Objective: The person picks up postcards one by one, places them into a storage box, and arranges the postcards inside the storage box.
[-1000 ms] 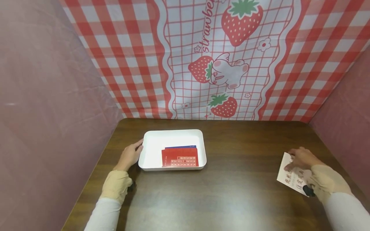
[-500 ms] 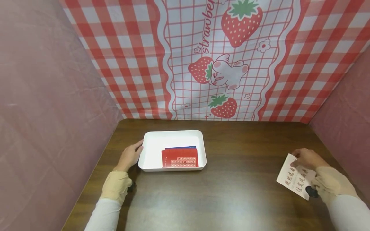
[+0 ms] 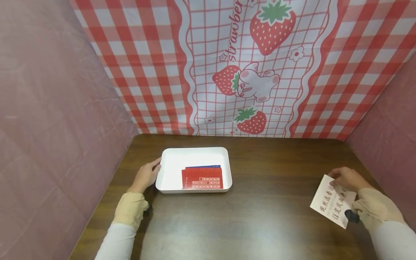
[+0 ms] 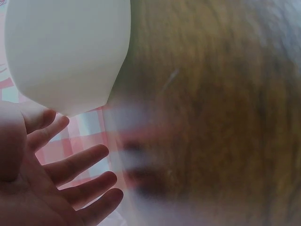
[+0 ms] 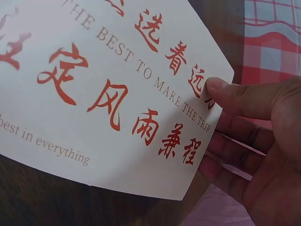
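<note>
My right hand pinches a white card by one edge at the right side of the table. In the right wrist view the thumb lies on the printed face and the other fingers are behind; the card bows slightly and bears red Chinese characters with English lines. On the left, my left hand touches the left wall of a shallow white tray. Seen from the left wrist, its fingers are extended, thumb and index at the tray's corner.
Inside the tray, a red card with boxed characters overlaps a blue card. The brown wooden table meets a red checked strawberry cloth at its back edge. Pink cloth hangs at both sides.
My right hand has moved a little to the right and now holds the white card nearer its edge, with more of the print showing. The left hand and tray stay put.
</note>
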A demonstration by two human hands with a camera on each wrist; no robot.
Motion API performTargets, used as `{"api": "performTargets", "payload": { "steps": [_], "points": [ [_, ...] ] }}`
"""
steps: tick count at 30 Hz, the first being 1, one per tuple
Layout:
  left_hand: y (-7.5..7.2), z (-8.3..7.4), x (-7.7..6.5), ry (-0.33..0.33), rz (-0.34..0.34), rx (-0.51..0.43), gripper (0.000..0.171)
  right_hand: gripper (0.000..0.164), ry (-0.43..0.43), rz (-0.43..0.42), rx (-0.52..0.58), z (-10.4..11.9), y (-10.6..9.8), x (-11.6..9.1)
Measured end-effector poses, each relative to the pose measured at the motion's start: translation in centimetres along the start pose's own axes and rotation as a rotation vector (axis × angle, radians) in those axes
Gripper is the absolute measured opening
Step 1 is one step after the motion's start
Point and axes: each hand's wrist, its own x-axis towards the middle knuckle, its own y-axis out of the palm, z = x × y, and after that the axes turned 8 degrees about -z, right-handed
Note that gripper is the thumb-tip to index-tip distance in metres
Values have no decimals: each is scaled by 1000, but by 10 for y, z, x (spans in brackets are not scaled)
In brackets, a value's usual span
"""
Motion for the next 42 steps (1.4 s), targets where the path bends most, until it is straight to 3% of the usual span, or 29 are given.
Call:
{"api": "performTargets", "payload": {
  "steps": [13,20,30,35,42],
  "points": [
    [0,1,0,7,-1,8,46,22,-4,-54,37,5,-5,-2],
    [1,2,-1,11,-4,10,46,23,43,-53,74,5,-5,-2],
    [0,0,1,11,-3,14,46,34,153,5,380,3,-1,1],
    [-1,-1,1,18,-3,8,46,34,164,6,508,1,-2,2],
    [-2,-1,2,25,-3,15,47,17,193,23,631,3,-5,1]
  ]
}}
